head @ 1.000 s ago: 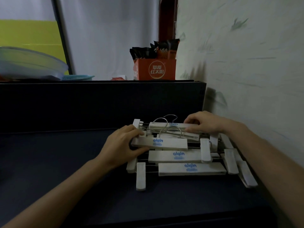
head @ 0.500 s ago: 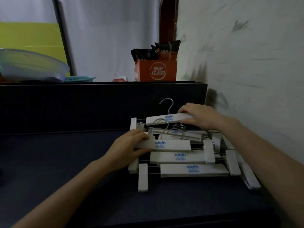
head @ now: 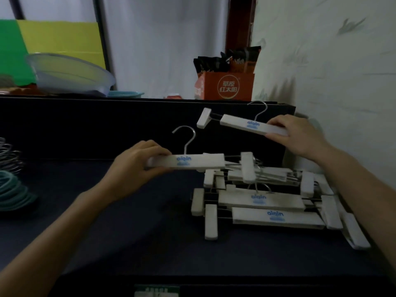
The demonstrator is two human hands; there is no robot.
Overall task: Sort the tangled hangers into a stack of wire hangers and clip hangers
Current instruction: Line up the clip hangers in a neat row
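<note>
Held one white clip hanger by its left end in the left hand, fingers curled round the bar, just above the dark table. Gripped a second clip hanger in the right hand, high over the tangled pile beside the wall. Could barely make out coiled wire shapes, blurred and cut off at the left edge.

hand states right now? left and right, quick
Left hand: holding a white wooden clip hanger with a metal hook, above the table.
Right hand: holding a second white wooden clip hanger, higher up.
</note>
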